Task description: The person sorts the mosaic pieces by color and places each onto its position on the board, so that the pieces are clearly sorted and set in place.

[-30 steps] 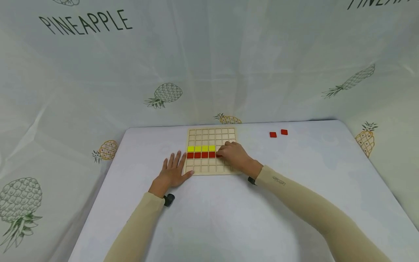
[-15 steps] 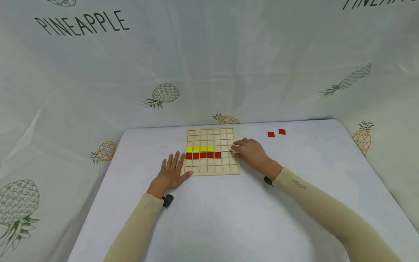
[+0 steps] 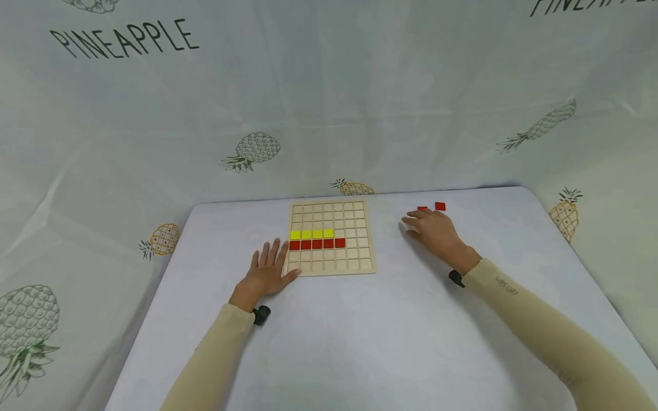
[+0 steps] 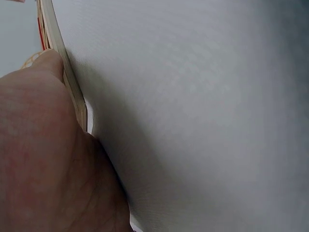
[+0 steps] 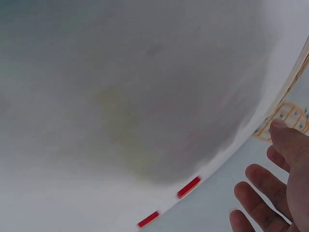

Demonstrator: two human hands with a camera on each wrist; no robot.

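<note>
A wooden grid board (image 3: 329,216) lies at the back of the table, with a row of yellow square tiles (image 3: 317,234) above a longer row of red square tiles (image 3: 317,244). My left hand (image 3: 264,275) rests flat at the board's left edge, fingers spread, thumb at the lower left corner. To the right of the board, my right hand (image 3: 437,234) hovers over the table with relaxed fingers and nothing held. Just beyond it lie two loose red tiles; one red tile (image 3: 440,206) shows whole, the other red tile (image 3: 422,208) is partly covered by the fingers.
The white table (image 3: 339,342) ends at the back against a hanging pineapple-print cloth (image 3: 329,114). A black wrist camera (image 3: 261,315) sits on the left wrist, another black wrist camera (image 3: 456,278) on the right.
My right hand has let go of a red tile at the end of the red row and moved right, towards the two loose red tiles. The left hand stays at the board.
</note>
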